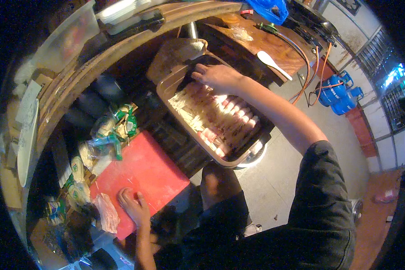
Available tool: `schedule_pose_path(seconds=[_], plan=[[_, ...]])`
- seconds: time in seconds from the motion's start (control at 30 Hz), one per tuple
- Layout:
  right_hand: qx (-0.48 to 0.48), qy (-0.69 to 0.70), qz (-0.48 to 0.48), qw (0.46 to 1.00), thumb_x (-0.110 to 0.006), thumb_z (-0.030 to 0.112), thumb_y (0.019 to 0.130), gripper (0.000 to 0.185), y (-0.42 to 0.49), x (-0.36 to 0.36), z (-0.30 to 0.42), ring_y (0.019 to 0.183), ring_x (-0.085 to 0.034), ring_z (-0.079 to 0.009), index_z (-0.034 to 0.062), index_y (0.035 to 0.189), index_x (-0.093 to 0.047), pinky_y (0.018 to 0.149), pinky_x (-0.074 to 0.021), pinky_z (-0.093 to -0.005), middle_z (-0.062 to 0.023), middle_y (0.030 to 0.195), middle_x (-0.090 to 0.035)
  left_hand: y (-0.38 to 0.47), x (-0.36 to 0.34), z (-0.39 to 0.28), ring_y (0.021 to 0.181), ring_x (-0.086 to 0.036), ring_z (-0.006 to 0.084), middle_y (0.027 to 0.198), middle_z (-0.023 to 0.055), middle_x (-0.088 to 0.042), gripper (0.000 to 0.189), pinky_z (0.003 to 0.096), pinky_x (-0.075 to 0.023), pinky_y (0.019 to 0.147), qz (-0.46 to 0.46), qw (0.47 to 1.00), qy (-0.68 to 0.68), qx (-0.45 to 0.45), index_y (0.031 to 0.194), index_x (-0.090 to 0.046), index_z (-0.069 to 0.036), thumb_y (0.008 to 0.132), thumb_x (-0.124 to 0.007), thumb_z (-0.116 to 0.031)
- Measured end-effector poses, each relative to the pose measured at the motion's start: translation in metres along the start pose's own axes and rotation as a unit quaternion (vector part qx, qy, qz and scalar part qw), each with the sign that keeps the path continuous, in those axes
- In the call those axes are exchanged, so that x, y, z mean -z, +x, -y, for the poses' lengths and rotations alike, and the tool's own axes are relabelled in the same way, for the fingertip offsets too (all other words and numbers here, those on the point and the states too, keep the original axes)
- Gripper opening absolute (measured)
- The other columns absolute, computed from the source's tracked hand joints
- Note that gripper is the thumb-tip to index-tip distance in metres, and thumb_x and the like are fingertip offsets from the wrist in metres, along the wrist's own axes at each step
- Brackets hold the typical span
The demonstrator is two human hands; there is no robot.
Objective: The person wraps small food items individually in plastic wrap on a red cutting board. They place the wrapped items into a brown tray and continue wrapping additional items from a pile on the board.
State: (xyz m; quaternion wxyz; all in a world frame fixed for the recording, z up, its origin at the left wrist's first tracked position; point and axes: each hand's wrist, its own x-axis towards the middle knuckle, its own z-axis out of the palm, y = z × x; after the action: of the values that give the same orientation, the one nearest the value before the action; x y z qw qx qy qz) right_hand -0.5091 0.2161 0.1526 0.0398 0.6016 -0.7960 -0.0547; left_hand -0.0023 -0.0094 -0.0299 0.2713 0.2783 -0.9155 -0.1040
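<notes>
My left hand [135, 206] rests on a red cutting board [152, 168], its fingers bent and a little apart, with no object visible in it. Beside it, at the board's edge, lies a piece of pale pink, thinly sliced meat [107, 213]. My right hand [219, 77] reaches over the far end of a deep rectangular pan [179, 118], fingers curled downward; whether they hold something is hidden. Inside the pan are rows of meat-wrapped rolls [234, 109], with bunches of thin white mushrooms that look like enoki [185, 109] along the left side.
Green-and-clear plastic packets [126, 123] lie beyond the board, with more packages [78, 168] along its left. A white spoon [273, 64] rests on the wooden table [287, 50]. Orange hoses [305, 86] run near a blue gas cylinder [337, 92] on the floor.
</notes>
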Motion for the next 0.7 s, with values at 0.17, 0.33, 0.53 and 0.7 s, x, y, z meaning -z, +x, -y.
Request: schedule_pose_path(seconds=[0.17, 0.33, 0.53, 0.7], plan=[[0.003, 0.068, -0.002, 0.998, -0.069, 0.012, 0.092, 0.022, 0.006, -0.017, -0.006, 0.096, -0.078, -0.0427, 0.0032, 0.112, -0.071, 0.085, -0.0651, -0.0544, -0.0242, 0.094, -0.076, 0.004, -0.001, -0.002, 0.127, -0.055, 0.0436, 0.130, 0.0244, -0.060, 0.036, 0.0592, -0.0412, 0.113, -0.019, 1.000, 0.018, -0.012, 0.120, -0.060, 0.002, 0.105, -0.063, -0.030], [0.049, 0.050, -0.019, 0.997, -0.071, 0.014, 0.091, 0.016, 0.016, -0.023, -0.005, 0.097, -0.078, -0.0419, 0.0052, 0.104, -0.075, 0.081, -0.0643, -0.0536, -0.0205, 0.094, -0.077, 0.005, 0.006, -0.007, 0.126, -0.055, 0.0433, 0.129, 0.0242, -0.060, 0.035, 0.0586, -0.0411, 0.113, 0.004, 1.000, -0.025, 0.008, 0.119, -0.060, 0.002, 0.104, -0.063, -0.029], [0.040, -0.008, -0.006, 0.999, -0.071, 0.023, 0.092, 0.018, 0.013, -0.021, 0.009, 0.092, -0.077, -0.0412, 0.0078, 0.100, -0.078, 0.081, -0.0634, -0.0537, -0.0193, 0.092, -0.077, 0.006, 0.007, -0.009, 0.125, -0.056, 0.0429, 0.128, 0.0238, -0.060, 0.034, 0.0581, -0.0417, 0.112, 0.004, 1.000, -0.012, 0.006, 0.119, -0.060, 0.002, 0.103, -0.064, -0.028], [0.042, 0.021, -0.026, 0.999, -0.071, 0.020, 0.092, 0.017, 0.011, -0.021, 0.015, 0.092, -0.076, -0.0414, 0.0079, 0.102, -0.077, 0.082, -0.0635, -0.0518, -0.0183, 0.092, -0.076, 0.004, 0.005, -0.005, 0.125, -0.056, 0.0430, 0.128, 0.0236, -0.061, 0.036, 0.0588, -0.0412, 0.112, 0.006, 1.000, -0.020, 0.009, 0.119, -0.060, 0.002, 0.103, -0.064, -0.030]])
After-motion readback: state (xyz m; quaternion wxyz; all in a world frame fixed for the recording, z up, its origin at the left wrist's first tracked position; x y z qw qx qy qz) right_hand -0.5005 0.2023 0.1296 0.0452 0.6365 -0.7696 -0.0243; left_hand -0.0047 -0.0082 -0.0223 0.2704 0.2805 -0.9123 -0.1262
